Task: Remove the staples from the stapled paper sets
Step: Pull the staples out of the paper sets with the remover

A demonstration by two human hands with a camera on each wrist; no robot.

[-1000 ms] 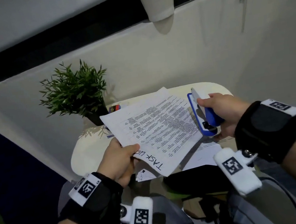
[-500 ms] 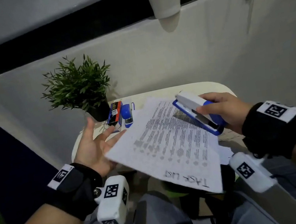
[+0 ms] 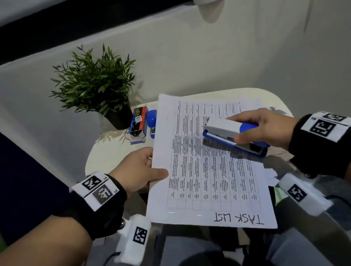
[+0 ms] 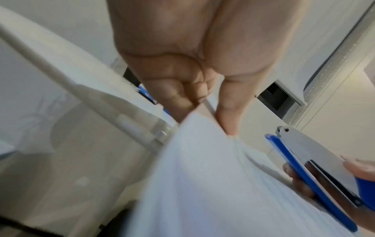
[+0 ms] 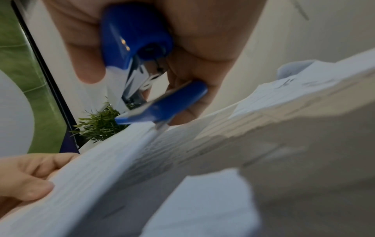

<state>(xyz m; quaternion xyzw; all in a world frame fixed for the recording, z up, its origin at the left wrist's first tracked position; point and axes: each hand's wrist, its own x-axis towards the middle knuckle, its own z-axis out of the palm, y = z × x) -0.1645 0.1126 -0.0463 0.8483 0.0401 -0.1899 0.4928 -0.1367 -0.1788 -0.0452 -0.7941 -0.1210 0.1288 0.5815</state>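
Note:
A stapled paper set (image 3: 210,173) with a printed table and the handwritten title "TASK LIST" hangs above the small round table (image 3: 114,155). My left hand (image 3: 139,170) pinches its left edge, thumb on top and fingers underneath; the left wrist view shows that pinch on the paper set (image 4: 202,176). My right hand (image 3: 263,131) grips a blue and white stapler (image 3: 229,134) over the right half of the page. In the right wrist view the stapler (image 5: 142,72) points down, its blue base touching the paper set (image 5: 142,160). The staple itself is hidden.
A potted green plant (image 3: 98,92) stands at the table's back left. Beside it lie a staple box (image 3: 138,122) and a small blue stapler (image 3: 152,122). More loose sheets (image 3: 269,175) lie under the held set at right. A white wall runs behind.
The paper set has turned so its title now faces me. My left hand let go, opened, then took the left edge again. The stapler came down over the page.

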